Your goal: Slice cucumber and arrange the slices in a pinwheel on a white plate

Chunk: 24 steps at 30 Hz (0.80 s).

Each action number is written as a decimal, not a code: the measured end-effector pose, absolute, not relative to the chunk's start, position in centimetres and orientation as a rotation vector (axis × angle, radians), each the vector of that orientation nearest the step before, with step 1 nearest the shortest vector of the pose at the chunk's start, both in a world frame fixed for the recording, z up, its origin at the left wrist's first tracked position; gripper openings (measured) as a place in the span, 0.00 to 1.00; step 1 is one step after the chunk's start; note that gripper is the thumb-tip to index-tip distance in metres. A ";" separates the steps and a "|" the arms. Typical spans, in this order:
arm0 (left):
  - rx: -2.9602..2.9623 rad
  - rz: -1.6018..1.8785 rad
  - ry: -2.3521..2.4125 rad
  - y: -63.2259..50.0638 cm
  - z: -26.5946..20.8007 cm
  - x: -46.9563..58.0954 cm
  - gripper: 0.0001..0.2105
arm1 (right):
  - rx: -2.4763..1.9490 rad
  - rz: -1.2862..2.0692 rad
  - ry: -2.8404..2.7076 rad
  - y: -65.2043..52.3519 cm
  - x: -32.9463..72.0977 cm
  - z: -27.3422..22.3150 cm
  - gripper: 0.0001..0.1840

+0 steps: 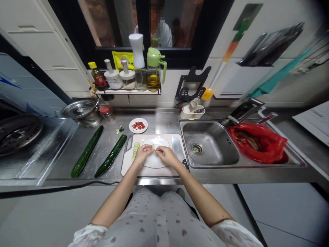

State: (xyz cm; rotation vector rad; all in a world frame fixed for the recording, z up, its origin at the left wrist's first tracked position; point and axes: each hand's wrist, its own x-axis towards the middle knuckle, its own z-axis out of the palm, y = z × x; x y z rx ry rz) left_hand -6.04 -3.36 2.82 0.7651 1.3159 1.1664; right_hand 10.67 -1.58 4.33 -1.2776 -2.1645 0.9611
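Observation:
Over a white plate [156, 163] on the cutting board [126, 168], my left hand [144, 153] and my right hand [166, 155] meet with fingers pinched. A small pale green piece, seemingly a cucumber slice [153, 146], shows between their fingertips. Overlapping cucumber slices [136, 151] lie in a row on the board, just left of the plate. A knife [177, 147] rests along the board's right side, its black handle toward me. Two uncut cucumbers [87, 151] lie on the steel counter to the left.
Behind the board stands a small plate [131, 127] of chopped red pieces. Cucumber ends [117, 130] lie nearby. A lidded pot [83, 115] and a red-capped jar [108, 115] stand at back left. Right are the sink [210, 151] and a red bag [272, 147]. Bottles line a shelf [118, 92].

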 end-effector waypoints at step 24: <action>1.559 0.558 1.936 1.3 -0.3 -5.5 0.15 | -1.689 0.500 -2.579 0.5 9.5 1.8 0.14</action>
